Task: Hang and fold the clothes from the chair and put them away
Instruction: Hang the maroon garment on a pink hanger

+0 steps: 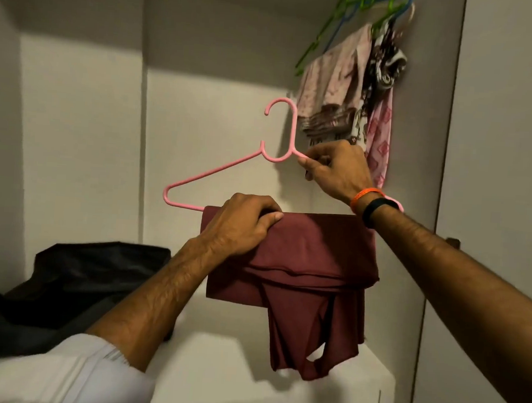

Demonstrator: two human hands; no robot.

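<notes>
While the maroon garment (289, 265) lies folded over the bottom bar of the pink hanger (216, 170), the head view shows the left hand (244, 222) curled over the cloth's top fold, gripping fabric and bar together. The right hand (335, 168) pinches the hanger's shoulder beside the neck, hook up. To do this well, I judge: centre the cloth between both hands, keep the bar level, then lift the hook toward the rail above the right hand. Counted: one pink hanger, one maroon garment, several hanging clothes (348, 103) above the right hand, one dark heap (76, 283) left of the left forearm.
</notes>
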